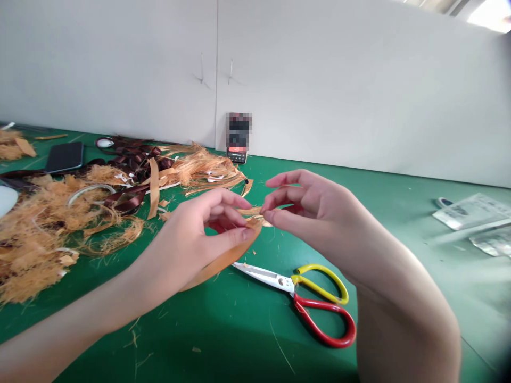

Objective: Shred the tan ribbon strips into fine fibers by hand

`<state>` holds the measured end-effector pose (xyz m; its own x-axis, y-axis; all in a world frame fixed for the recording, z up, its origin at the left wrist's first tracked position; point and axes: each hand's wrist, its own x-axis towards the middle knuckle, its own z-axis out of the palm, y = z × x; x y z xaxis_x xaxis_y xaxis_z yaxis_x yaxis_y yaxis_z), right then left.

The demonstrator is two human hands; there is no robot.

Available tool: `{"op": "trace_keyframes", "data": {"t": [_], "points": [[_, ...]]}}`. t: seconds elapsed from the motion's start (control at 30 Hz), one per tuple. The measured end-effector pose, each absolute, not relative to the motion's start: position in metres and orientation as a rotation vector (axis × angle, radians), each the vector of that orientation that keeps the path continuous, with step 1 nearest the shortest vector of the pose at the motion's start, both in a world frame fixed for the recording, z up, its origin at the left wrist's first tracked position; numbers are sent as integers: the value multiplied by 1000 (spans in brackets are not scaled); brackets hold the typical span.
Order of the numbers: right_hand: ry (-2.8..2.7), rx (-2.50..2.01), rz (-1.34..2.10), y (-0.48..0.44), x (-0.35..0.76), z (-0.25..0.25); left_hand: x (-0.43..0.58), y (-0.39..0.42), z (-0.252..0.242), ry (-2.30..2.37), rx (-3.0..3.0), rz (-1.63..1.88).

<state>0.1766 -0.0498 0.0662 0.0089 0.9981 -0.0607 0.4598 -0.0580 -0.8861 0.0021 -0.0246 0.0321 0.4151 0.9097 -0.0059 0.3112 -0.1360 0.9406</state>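
From the head camera, two bare hands work close together above a green table (403, 178). The left hand (183, 250) is curled and pinches a flat orange-tan strip (223, 260) between its thumb and fingers. The right hand (307, 213) is curled too, and its thumb and pointer finger come together on the strip's top end, where thin tan bits stick out. So neither hand is open, and both are holding the same strip.

The strip lies slanted in the air above the table. Its long side runs from low on the left up to the right. Its long tail hangs down below the left hand, so the left hand is nearer the tail and the right hand is at the top tip.

Just below the hands, a pair of scissors (297, 284) with red and yellow handles lies on the table, not touching them. To the left is a big pile of fluffy orange fibers (35, 250) with dark red ribbon (136, 159) and a black phone (64, 157) - all messy. Some papers (473, 210) sit far to the right.
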Motion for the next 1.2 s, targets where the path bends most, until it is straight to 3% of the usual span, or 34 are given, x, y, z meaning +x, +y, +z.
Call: {"op": "trace_keyframes", "data": {"t": [1.2], "points": [[-1595,-1586,1099,-50,178,65,1,-24,33,1048,1624,780]]}}
